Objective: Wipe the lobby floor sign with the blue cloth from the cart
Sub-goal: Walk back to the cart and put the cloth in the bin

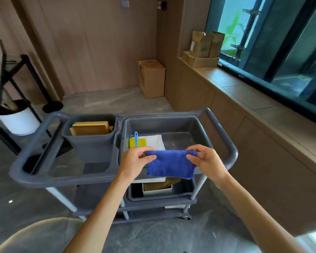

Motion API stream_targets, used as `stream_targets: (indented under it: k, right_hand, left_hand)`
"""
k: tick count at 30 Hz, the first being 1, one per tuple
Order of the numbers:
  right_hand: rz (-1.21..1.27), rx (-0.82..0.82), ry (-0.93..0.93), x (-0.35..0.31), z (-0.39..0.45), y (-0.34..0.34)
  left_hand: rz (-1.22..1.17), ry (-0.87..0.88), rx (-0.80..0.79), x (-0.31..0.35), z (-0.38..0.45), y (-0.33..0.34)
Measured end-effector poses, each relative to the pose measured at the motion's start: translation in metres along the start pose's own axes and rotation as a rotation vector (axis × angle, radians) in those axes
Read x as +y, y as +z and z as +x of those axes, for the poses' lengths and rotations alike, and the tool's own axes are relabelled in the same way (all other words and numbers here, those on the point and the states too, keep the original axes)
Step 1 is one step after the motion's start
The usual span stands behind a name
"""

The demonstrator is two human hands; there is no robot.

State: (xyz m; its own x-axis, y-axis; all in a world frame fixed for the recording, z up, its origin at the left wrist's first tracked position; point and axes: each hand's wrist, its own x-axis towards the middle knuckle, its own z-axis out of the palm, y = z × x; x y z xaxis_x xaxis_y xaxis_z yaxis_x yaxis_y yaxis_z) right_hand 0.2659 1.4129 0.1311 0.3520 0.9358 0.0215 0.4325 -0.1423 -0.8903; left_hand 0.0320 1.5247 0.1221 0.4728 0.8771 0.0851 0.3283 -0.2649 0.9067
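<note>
There, a folded blue terry cloth (170, 164) hung stretched between the two hands, held up over the near rim of the grey plastic service cart (106, 178). The left hand (136, 161) pinched the cloth's upper left corner between thumb and fingers, and the right hand (204, 159) pinched the upper right corner the same way, so the cloth's top edge ran level from one hand to the other and its body drooped below them. Just behind the cloth, in the cart's large grey top tub (171, 123), lay a yellow sponge (137, 142) with a light blue plastic handle (136, 138) across it, beside a white folded sheet (156, 141). To the left sat a smaller grey bin (91, 143) holding tan cardboard pieces (90, 127). A brown cardboard box (151, 78) stood well apart against the wall
</note>
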Motion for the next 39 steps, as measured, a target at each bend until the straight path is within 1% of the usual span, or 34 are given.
stream_targets:
  k: [6,13,21,28,31,34,39]
  right_hand:
    - [0.030,0.035,0.034,0.026,0.054,-0.008]
    - [0.103,-0.006,0.053,0.065,0.133,-0.024]
    - [0.359,-0.039,0.171,0.112,0.213,-0.048]
    - [0.522,-0.059,0.287,0.161,0.249,-0.048]
    - [0.534,-0.065,0.317,0.181,0.260,-0.040]
    - [0.495,-0.067,0.367,0.199,0.271,-0.032]
    - [0.437,-0.038,0.423,0.223,0.287,-0.019]
  left_hand:
    - [-0.067,-0.030,-0.022,-0.015,0.064,0.017]
    - [-0.187,-0.089,-0.008,-0.034,0.137,0.053]
    - [-0.211,-0.259,-0.002,-0.054,0.216,0.109]
    - [-0.199,-0.414,0.001,-0.072,0.252,0.149]
    - [-0.220,-0.482,-0.017,-0.087,0.262,0.158]
    - [-0.244,-0.558,-0.042,-0.108,0.274,0.167]
    - [-0.301,-0.604,-0.082,-0.135,0.290,0.183]
